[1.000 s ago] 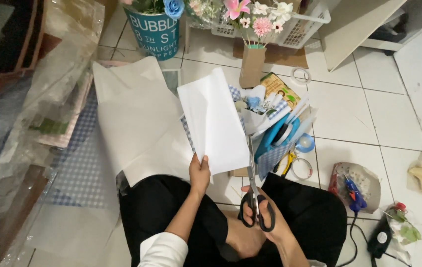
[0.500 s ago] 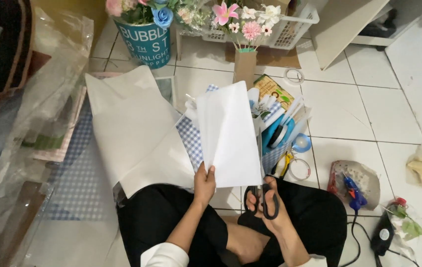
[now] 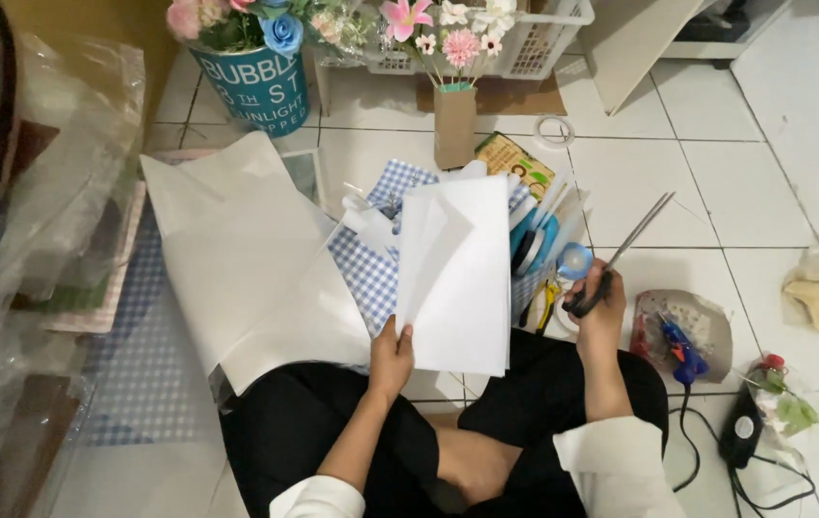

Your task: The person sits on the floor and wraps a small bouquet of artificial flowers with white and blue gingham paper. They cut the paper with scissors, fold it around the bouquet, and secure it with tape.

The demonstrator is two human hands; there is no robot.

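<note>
Scissors sit in your right hand, fingers closed through the dark handles, blades slightly parted and pointing up and away to the right, clear of any paper. Your left hand is clamped on the bottom edge of a white sheet of paper, thumb on the near face, holding it upright above your crossed legs; the sheet shows a fold or second layer near its top left corner. Scissors and sheet are apart, the blades off to the sheet's right. Behind the sheet, on the tiled floor, lie a blue-and-white checked paper and a larger white sheet spread to your left. Further back stand a brown paper vase with pink and white flowers, a teal bucket of blooms, and a white basket. A tape roll lies near the vase. To your right, a blue glue gun rests on a scrap of grey card, its cord trailing across the floor. Clear plastic wrapping is heaped along your left side.
</note>
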